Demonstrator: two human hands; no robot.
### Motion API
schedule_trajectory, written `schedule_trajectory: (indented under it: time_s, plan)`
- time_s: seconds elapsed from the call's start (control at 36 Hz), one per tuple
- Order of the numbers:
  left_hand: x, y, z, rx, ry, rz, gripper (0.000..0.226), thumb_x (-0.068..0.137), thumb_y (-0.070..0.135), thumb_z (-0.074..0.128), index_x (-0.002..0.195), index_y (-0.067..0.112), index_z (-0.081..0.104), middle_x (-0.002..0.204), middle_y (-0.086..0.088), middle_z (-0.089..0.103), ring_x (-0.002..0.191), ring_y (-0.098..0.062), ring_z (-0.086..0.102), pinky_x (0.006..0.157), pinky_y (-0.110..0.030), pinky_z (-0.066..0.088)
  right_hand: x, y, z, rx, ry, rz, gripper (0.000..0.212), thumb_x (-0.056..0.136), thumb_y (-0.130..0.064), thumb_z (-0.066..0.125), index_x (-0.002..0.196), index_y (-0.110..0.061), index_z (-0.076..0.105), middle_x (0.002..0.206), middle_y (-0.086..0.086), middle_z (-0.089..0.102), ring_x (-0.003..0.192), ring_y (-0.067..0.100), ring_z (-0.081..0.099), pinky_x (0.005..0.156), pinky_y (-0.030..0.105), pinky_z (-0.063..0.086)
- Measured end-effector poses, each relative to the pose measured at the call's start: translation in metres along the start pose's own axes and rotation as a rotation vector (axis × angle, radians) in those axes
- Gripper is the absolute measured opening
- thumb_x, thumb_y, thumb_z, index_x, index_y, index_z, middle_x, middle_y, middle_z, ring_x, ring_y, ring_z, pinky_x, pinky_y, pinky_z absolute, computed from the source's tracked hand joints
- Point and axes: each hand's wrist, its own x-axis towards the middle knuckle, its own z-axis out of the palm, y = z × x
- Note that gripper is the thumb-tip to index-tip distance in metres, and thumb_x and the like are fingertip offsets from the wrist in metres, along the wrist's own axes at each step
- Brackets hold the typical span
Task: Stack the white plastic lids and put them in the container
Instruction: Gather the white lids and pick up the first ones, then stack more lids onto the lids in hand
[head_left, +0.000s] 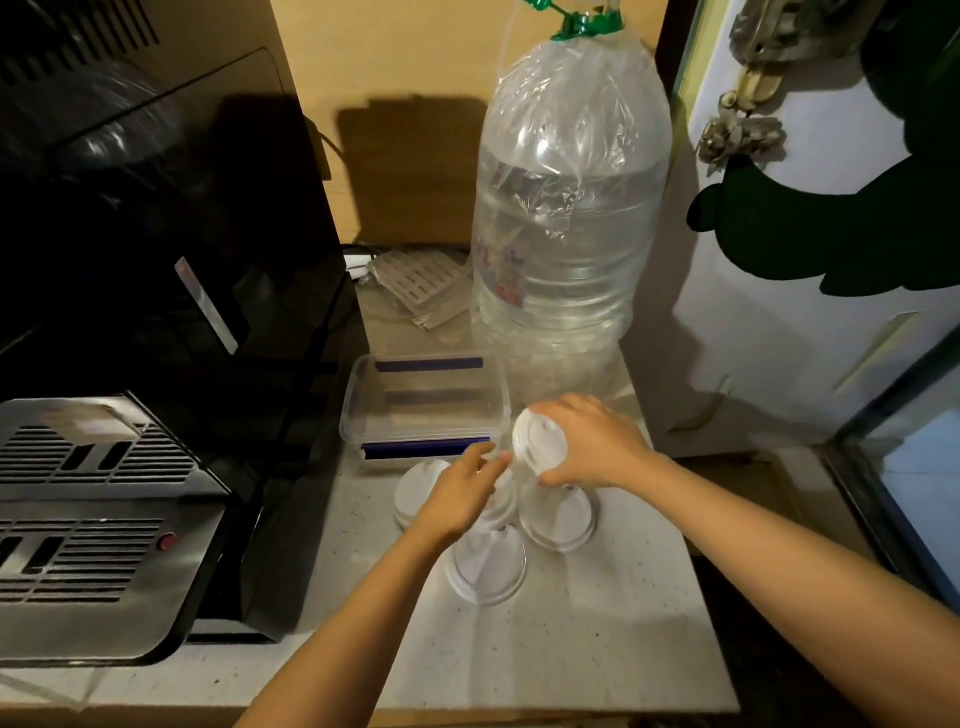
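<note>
A clear plastic container (423, 405) with blue clips stands open on the pale surface (597, 639), and nothing shows inside it. Just behind it and to its right rises a big water bottle (566, 208), partly filled and wrapped in thin plastic, with a green cap. To the container's left sits a black machine (156, 312) with a metal grille.

The right hand (592, 441) is raised just off the container's near right corner, its fingers closed around the rim of one white lid (535, 441), tilted on edge. The left hand (462, 493) is low in front of the container, fingers loosely spread and gripping nothing that can be seen. It partly covers two lids lying on the surface: a left lid (415, 486) and a middle lid (501, 501). A right lid (558, 517) lies flat beneath the raised hand, and a near lid (485, 566) lies farthest from the container.
</note>
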Motion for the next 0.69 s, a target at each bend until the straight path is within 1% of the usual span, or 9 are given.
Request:
schedule_trajectory:
  time_s: [0.08, 0.19, 0.25, 0.31, 0.39, 0.47, 0.56, 0.64, 0.69]
  plan:
    - [0.002, 0.011, -0.005, -0.373, -0.081, -0.106, 0.059, 0.081, 0.06, 0.044, 0.125, 0.021, 0.046, 0.124, -0.009, 0.056, 0.1, -0.02, 0.061, 0.081, -0.036, 0.051, -0.007, -0.009, -0.019, 0.037, 0.076, -0.119, 0.083, 0.061, -0.044, 0.072, 0.131, -0.036, 0.029, 0.136, -0.004, 0.037, 0.123, 0.02, 0.032, 0.085, 0.038, 0.039]
    - [0.002, 0.022, -0.014, -0.65, -0.2, -0.091, 0.072, 0.064, 0.073, 0.04, 0.114, 0.025, 0.06, 0.114, -0.007, 0.066, 0.099, -0.023, 0.065, 0.078, -0.039, 0.054, -0.016, -0.023, -0.033, 0.123, 0.151, -0.32, 0.08, 0.064, -0.038, 0.074, 0.131, -0.034, 0.031, 0.139, -0.004, 0.032, 0.127, 0.017, 0.027, 0.09, 0.045, 0.045]
    - [0.001, 0.026, -0.017, -0.779, -0.259, -0.066, 0.075, 0.066, 0.075, 0.036, 0.114, 0.023, 0.062, 0.114, -0.011, 0.067, 0.102, -0.027, 0.064, 0.076, -0.041, 0.054, -0.019, -0.031, -0.035, 0.169, 0.161, -0.402, 0.079, 0.065, -0.038, 0.075, 0.131, -0.032, 0.033, 0.141, -0.003, 0.03, 0.129, 0.016, 0.024, 0.092, 0.046, 0.045]
    - [-0.001, 0.029, -0.018, -0.915, -0.322, -0.033, 0.071, 0.068, 0.073, 0.033, 0.111, 0.025, 0.064, 0.11, -0.009, 0.069, 0.103, -0.027, 0.063, 0.072, -0.041, 0.056, -0.02, -0.037, -0.033, 0.182, 0.159, -0.46, 0.08, 0.065, -0.039, 0.077, 0.132, -0.03, 0.034, 0.143, -0.001, 0.028, 0.13, 0.015, 0.022, 0.096, 0.043, 0.043]
    - [-0.002, 0.031, -0.019, -1.09, -0.397, -0.043, 0.07, 0.067, 0.071, 0.034, 0.104, 0.023, 0.069, 0.104, -0.007, 0.072, 0.1, -0.024, 0.066, 0.078, -0.04, 0.057, -0.022, -0.045, -0.028, 0.158, 0.163, -0.543, 0.075, 0.067, -0.033, 0.077, 0.131, -0.026, 0.037, 0.143, 0.004, 0.029, 0.13, 0.018, 0.024, 0.095, 0.041, 0.044]
    - [-0.004, 0.026, -0.021, -1.15, -0.415, -0.021, 0.067, 0.068, 0.067, 0.038, 0.1, 0.018, 0.071, 0.101, -0.009, 0.073, 0.097, -0.023, 0.067, 0.08, -0.036, 0.056, -0.023, -0.051, -0.024, 0.114, 0.181, -0.601, 0.071, 0.069, -0.03, 0.076, 0.13, -0.024, 0.04, 0.143, 0.008, 0.03, 0.129, 0.023, 0.029, 0.092, 0.042, 0.048]
    - [-0.007, 0.023, -0.022, -1.155, -0.394, 0.024, 0.056, 0.074, 0.058, 0.042, 0.098, 0.017, 0.07, 0.095, -0.008, 0.073, 0.091, -0.021, 0.068, 0.077, -0.034, 0.056, -0.023, -0.054, -0.019, 0.116, 0.19, -0.622, 0.072, 0.068, -0.028, 0.077, 0.129, -0.024, 0.04, 0.142, 0.011, 0.032, 0.127, 0.026, 0.032, 0.089, 0.038, 0.047]
    - [-0.01, 0.02, -0.023, -1.155, -0.363, 0.067, 0.046, 0.077, 0.049, 0.044, 0.095, 0.015, 0.068, 0.088, -0.008, 0.072, 0.084, -0.019, 0.068, 0.072, -0.033, 0.057, -0.022, -0.055, -0.013, 0.098, 0.182, -0.626, 0.074, 0.068, -0.027, 0.077, 0.131, -0.025, 0.037, 0.144, 0.01, 0.03, 0.129, 0.026, 0.03, 0.091, 0.036, 0.045]
    - [-0.011, 0.017, -0.023, -1.135, -0.348, 0.086, 0.043, 0.078, 0.046, 0.043, 0.093, 0.015, 0.068, 0.086, -0.007, 0.072, 0.083, -0.019, 0.068, 0.07, -0.033, 0.057, -0.02, -0.054, -0.009, 0.093, 0.145, -0.621, 0.08, 0.069, -0.029, 0.077, 0.134, -0.029, 0.031, 0.147, 0.008, 0.024, 0.131, 0.024, 0.027, 0.093, 0.035, 0.042]
